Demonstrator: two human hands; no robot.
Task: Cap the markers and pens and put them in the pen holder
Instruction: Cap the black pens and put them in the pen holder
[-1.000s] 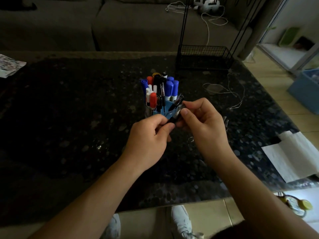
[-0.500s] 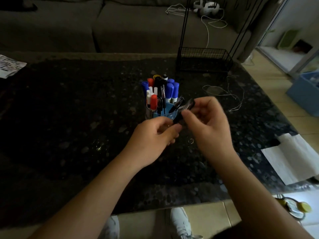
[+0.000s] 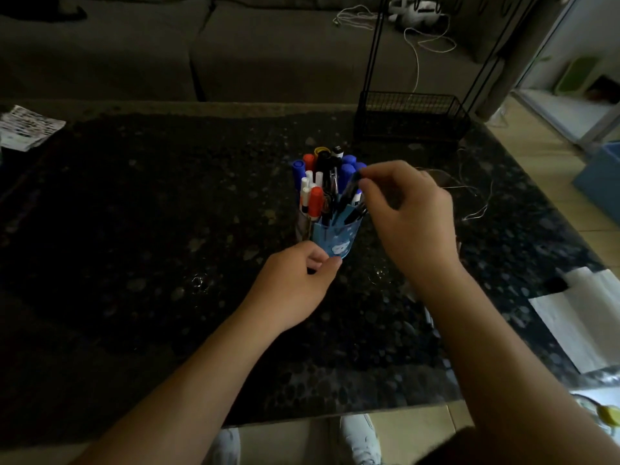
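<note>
A blue pen holder (image 3: 337,237) stands mid-table, packed with several capped markers (image 3: 315,182) in blue, red, white and black. My right hand (image 3: 406,216) is above and right of the holder, its fingertips pinching the top of a dark capped pen (image 3: 349,193) whose lower end is inside the holder. My left hand (image 3: 295,283) rests on the table just in front of the holder, fingers curled close to the base; whether it holds anything is hidden.
The table (image 3: 134,229) is dark speckled stone. A black wire basket (image 3: 411,115) stands at the back right, a thin cord (image 3: 476,196) lies to the right, white paper (image 3: 583,313) at the right edge, a printed sheet (image 3: 27,129) far left.
My right hand has lifted the capped pen away from my left hand and brought it up over the holder, its tip now inside. My left hand has dropped down to the holder's base.
</note>
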